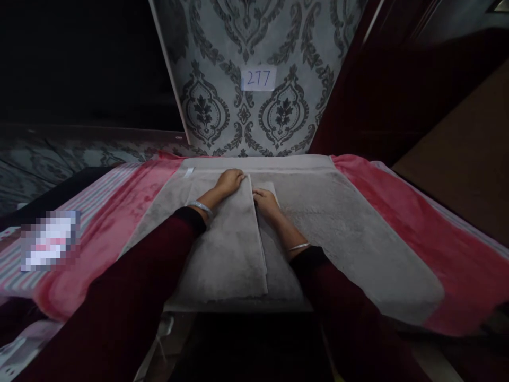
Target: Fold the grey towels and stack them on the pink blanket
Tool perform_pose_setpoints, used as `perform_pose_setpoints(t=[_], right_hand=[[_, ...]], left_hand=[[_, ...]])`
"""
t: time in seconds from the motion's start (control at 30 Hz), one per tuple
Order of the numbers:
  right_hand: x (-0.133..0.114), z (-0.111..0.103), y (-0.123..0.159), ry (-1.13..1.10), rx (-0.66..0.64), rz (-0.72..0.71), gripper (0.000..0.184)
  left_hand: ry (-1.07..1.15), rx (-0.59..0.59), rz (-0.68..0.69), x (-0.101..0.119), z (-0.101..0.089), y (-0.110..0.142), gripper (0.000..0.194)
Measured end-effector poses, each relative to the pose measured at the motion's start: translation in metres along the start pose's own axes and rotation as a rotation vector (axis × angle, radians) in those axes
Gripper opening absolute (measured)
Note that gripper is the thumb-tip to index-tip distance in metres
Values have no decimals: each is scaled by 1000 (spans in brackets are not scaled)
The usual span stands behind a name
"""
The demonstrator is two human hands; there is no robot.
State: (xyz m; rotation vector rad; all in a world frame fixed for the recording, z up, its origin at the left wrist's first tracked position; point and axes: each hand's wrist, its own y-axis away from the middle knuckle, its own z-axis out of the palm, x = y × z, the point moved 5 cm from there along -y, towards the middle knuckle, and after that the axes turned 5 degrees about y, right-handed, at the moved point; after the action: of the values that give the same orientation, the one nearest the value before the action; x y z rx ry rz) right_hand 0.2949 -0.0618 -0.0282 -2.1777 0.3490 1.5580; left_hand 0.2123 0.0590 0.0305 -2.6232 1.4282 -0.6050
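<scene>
A grey plush cloth (230, 244), partly folded with its layers overlapping, lies in front of me on a wider grey plush layer (342, 244). My left hand (231, 181) is closed on the top edge of the folded cloth, near its upper right corner. Just to the right and slightly lower, my right hand (267, 201) has its fingers curled at the cloth's open side edge, pinching there. The fingertips of the right hand are partly hidden between the layers. A small white tag (190, 172) shows at the upper left of the grey fabric.
Red plush fabric (421, 239) and a striped cloth (107, 185) spread out under the grey layer. Behind stands a patterned wall with a paper marked 277 (259, 78). A dark screen (79, 63) is at left, a brown panel (465, 148) at right.
</scene>
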Motion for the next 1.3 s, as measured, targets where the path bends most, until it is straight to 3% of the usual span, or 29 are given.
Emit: perform_pose_setpoints(t=[0.17,0.27,0.4,0.63,0.73,0.9,1.0,1.3], right_hand=[[-21,-1,79,-62,-243,-26,30],[-32,2,119,-89,-258,-20,32],[-38,6,151,-157,-194,23,31],[-44,-8,176,-108,-115,49,31],[-42,-13,185,-20,-72,75,36],[-33,-3,192,-46,-85,137,26],[-33,0,191,-67,-44,152,22],[-28,-9,194,-61,61,213,21]], left_hand=[[56,30,-19,-6,-6,-13,32],[59,18,-25,-8,-8,-21,32],[38,-34,-30,-5,1,-30,33],[5,-139,-68,1,33,-28,28],[15,-154,-34,0,27,-25,25],[14,-194,57,0,11,-12,31],[-31,-196,85,4,11,-5,20],[-100,-94,-9,1,17,-14,31]])
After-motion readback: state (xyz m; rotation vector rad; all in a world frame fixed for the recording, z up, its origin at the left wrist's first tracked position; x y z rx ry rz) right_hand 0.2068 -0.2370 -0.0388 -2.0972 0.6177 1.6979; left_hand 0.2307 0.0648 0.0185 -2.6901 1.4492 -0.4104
